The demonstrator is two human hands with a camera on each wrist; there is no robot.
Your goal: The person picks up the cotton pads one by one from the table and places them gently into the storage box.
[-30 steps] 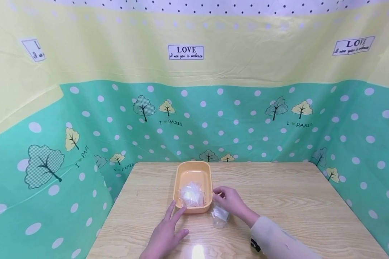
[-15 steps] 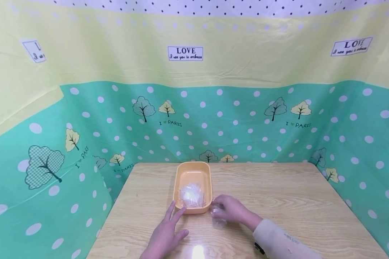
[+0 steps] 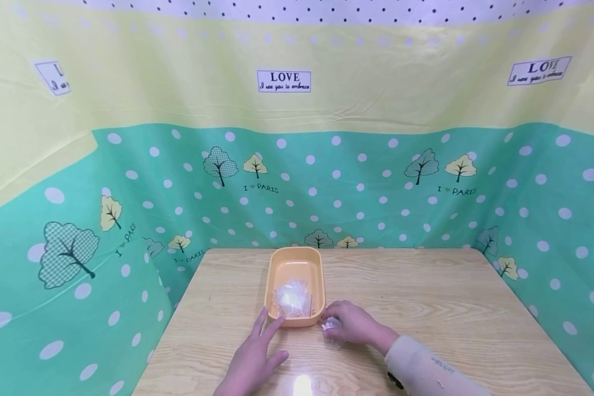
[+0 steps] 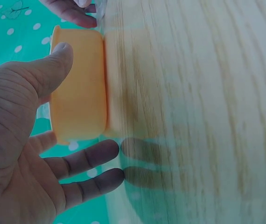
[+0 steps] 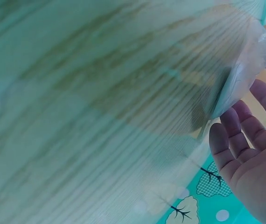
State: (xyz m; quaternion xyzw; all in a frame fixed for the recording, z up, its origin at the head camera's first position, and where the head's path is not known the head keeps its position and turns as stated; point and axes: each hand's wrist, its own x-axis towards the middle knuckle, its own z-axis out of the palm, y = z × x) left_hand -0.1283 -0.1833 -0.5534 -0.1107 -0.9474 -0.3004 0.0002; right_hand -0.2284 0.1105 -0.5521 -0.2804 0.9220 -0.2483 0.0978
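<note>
An orange plastic tray [image 3: 297,323] holds a heap of clear plastic bags [image 3: 293,300] in its near half. My left hand [image 3: 249,355] is at the tray's near left corner, fingers spread, fingertips right at the rim. The left wrist view shows its thumb raised in front of the tray's side [image 4: 84,88]. Just right of the tray, my right hand [image 3: 353,324] holds a small clear plastic bag [image 3: 331,325] low over the table. Seen from the right wrist, the fingers [image 5: 259,133] bend behind the crinkled bag [image 5: 247,70]; its contents are not readable.
The light wood table [image 3: 416,308] extends to both sides of the tray. A green and yellow printed curtain [image 3: 356,187] encloses the back and the sides. A bright reflection lies near the table's front.
My right hand has come down and toward me from beside the tray's rim onto the small plastic bag, closing its fingers on it. My left hand and the tray have stayed put.
</note>
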